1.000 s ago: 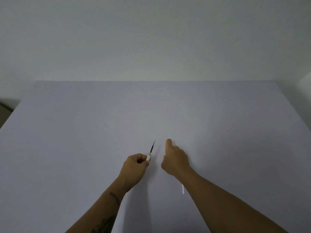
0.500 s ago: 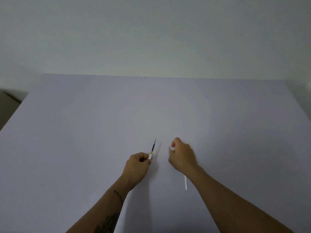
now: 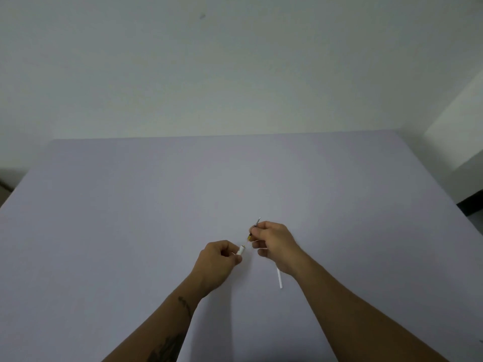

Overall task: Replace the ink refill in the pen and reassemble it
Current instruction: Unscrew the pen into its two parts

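My left hand (image 3: 219,259) is closed around a white pen barrel (image 3: 240,250), whose open end sticks out toward the right. My right hand (image 3: 274,242) pinches a thin ink refill (image 3: 253,232) with a dark body, a yellow band and a metal tip pointing up and away. The refill's lower end sits just above and right of the barrel's opening; whether they touch I cannot tell. A thin white tube (image 3: 279,277) lies on the table under my right wrist, partly hidden by it.
Everything sits on a wide pale lavender table (image 3: 130,218) that ends at a plain light wall. A dark gap shows past the table's right edge.
The refill has come out of the part in my left hand and is now pinched in my right hand, which closed on it. The left hand keeps the white barrel.
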`<state>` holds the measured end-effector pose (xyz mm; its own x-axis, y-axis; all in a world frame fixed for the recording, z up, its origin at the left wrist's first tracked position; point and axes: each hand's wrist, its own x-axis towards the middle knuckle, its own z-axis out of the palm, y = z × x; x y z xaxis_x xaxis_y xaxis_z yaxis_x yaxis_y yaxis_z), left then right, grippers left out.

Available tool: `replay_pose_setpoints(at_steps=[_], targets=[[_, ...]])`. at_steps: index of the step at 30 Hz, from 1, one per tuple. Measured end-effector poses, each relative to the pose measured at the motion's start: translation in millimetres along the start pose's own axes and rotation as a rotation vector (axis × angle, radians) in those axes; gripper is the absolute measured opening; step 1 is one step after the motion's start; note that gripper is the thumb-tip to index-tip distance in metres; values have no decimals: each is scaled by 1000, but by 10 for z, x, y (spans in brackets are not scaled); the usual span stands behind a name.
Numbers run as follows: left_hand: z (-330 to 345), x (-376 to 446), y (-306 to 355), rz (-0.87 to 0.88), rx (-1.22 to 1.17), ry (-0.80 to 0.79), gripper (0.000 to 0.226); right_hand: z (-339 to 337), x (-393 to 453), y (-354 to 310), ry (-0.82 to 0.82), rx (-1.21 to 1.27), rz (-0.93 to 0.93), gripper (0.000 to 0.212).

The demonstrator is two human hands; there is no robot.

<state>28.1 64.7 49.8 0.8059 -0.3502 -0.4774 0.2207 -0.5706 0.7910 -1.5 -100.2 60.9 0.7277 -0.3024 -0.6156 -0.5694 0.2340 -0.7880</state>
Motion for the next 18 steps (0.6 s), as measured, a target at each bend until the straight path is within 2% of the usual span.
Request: replay_pose_setpoints(at_steps=[3, 5, 8, 11, 15, 18], targets=[[-9, -56, -42, -16, 17, -36, 8, -153, -18, -100, 88, 136, -34, 13], [-23, -93, -81, -29, 14, -39, 10, -270, -15, -124, 164, 121, -53, 14], [-44, -127, -111, -40, -17, -60, 17, -405, 0, -30, 235, -96, -33, 13], [-58, -152, -127, -44, -39, -79, 23, -354, 1, 193, 234, -358, -3, 12], [-65, -163, -197, -48, -27, -95, 21, -190, 13, 468, 277, -754, -66, 10], [-110, -158, -272, -49, 17, -98, 20, -84, 38, 565, 316, -912, -110, 10]])
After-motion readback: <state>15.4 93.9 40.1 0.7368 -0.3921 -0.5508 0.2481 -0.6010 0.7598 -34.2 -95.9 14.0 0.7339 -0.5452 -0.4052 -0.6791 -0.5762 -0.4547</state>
